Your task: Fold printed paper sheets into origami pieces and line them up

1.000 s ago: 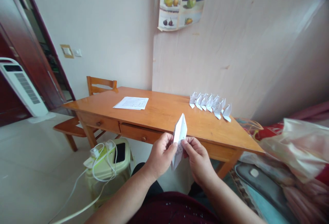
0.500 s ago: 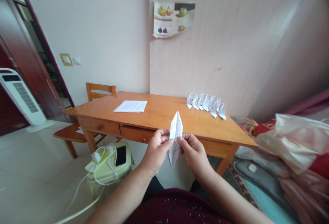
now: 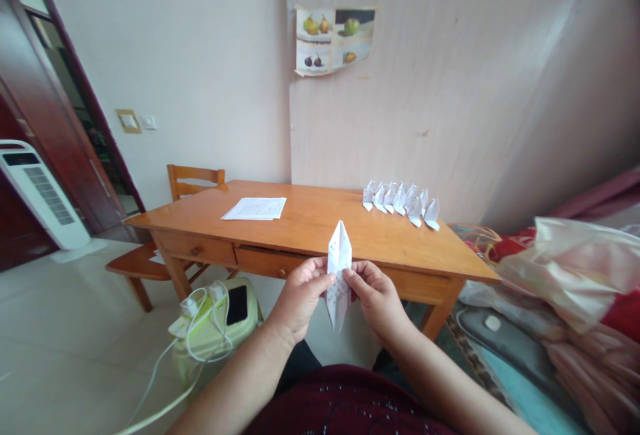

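Note:
A narrow folded paper, white with printed marks, stands upright between my hands in front of the table edge. It has a pointed top, and its lower end splits into two points. My left hand pinches its left edge, thumb on the near face. On the opposite edge, my right hand grips it the same way. The fingers behind the paper are partly hidden. Several folded paper figures stand grouped at the back right of the table, and a stack of printed sheets lies flat at the left.
The wooden table has drawers along its front. A wooden chair stands behind its left end. Left of my legs, a pale green box carries a power strip, cables and a phone. Plastic bags are piled at the right.
Both hands keep hold of the folded paper, which sits slightly lower and further left in view. The camera view has shifted a little; the things on the table stay put.

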The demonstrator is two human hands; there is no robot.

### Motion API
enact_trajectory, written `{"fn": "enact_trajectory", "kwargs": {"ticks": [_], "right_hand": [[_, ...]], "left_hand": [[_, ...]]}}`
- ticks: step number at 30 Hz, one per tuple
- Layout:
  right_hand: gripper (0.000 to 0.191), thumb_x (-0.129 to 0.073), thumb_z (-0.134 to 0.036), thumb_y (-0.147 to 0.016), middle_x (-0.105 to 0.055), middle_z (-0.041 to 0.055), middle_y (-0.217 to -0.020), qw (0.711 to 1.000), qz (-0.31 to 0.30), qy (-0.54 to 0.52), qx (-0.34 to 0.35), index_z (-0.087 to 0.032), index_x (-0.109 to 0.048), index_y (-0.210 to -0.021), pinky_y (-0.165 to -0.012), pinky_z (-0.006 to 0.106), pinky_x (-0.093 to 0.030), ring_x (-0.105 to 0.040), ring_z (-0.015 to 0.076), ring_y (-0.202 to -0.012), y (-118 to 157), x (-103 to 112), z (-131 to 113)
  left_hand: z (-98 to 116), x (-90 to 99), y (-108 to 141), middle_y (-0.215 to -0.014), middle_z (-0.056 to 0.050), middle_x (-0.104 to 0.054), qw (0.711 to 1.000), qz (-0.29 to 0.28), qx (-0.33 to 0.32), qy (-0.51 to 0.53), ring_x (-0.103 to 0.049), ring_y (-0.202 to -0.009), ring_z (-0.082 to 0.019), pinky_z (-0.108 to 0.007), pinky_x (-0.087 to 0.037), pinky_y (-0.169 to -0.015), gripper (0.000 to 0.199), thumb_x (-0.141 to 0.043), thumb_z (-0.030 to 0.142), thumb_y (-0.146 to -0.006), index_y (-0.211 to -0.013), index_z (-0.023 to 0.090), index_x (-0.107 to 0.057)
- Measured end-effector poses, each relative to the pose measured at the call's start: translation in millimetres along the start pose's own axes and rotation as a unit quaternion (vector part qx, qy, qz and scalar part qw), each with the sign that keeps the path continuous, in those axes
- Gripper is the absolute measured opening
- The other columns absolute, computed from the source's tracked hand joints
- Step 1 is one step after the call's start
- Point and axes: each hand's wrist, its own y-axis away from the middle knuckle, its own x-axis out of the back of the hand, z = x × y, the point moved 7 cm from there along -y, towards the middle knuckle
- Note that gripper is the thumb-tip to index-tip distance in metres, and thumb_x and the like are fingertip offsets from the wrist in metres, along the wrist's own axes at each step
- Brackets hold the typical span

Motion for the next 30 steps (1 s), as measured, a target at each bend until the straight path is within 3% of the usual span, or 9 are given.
{"fn": "enact_trajectory", "kwargs": {"ticks": [7, 18, 30], "right_hand": [[0.03, -0.069, -0.048, -0.086, -0.057, -0.0013, -0.069, 1.0, -0.015, 0.01, 0.001, -0.019, -0.061, -0.086, -0.056, 0.025, -0.037, -0.046, 0.0115, -0.06, 1.1, -1.7, -2.2], [0.031, -0.068, -0.049, -0.087, -0.054, -0.0024, -0.068, 0.996, -0.046, 0.072, -0.01, -0.019, -0.061, -0.086, -0.058, 0.027, -0.035, -0.044, 0.012, -0.061, 3.2, -1.4, 2.4], [0.029, -0.071, -0.045, -0.085, -0.052, -0.0025, -0.065, 0.995, -0.086, -0.03, -0.04, -0.019, -0.062, -0.077, -0.06, 0.026, -0.032, -0.042, 0.0118, -0.061, 3.2, -7.3, 1.5]], "left_hand": [[-12.0, 6.0, -2.8, -0.085, -0.009, -0.072, 0.999, -0.035, 0.042, -0.001, -0.062, -0.071, -0.015, -0.028, -0.046, -0.07, 0.029, -0.075, 0.031, -0.079, -0.1, 0.011, -0.069], [-11.8, 12.1, -2.9, -0.079, -0.005, -0.069, 0.999, 0.011, 0.025, 0.025, -0.06, -0.069, -0.014, -0.027, -0.047, -0.068, 0.026, -0.08, 0.031, -0.075, -0.089, 0.012, -0.07], [-22.6, -0.2, -1.0, -0.075, -0.005, -0.068, 0.974, -0.07, 0.117, 0.18, -0.062, -0.067, -0.015, -0.029, -0.049, -0.068, 0.018, -0.08, 0.027, -0.075, -0.082, 0.014, -0.07]]}}
